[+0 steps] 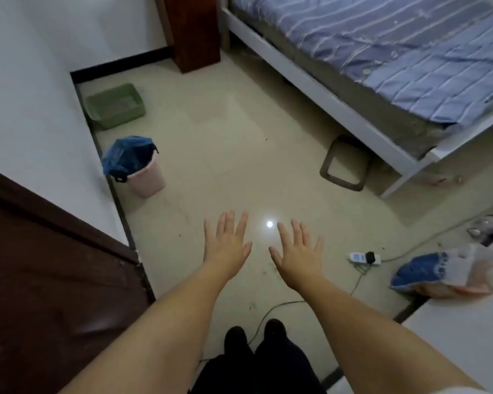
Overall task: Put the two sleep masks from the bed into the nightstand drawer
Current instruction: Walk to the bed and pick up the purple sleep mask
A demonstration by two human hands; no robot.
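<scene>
My left hand (227, 243) and my right hand (299, 251) are stretched out side by side over the tiled floor, palms down, fingers spread, holding nothing. The bed (310, 81), with a grey frame and a blue striped quilt (396, 52), stands at the upper right, well beyond both hands. No sleep mask shows on the part of the bed in view. A dark red-brown wooden cabinet (194, 32) stands by the bed's head end at the top; I cannot tell whether it has a drawer.
A pink bin (147, 177) with a blue liner and a green tray (116, 105) sit along the left wall. A dark brown door (49, 280) is at the lower left. A power strip (365, 257) with cables, a blue cloth bundle (427, 273) and a brown frame (345, 163) lie on the floor.
</scene>
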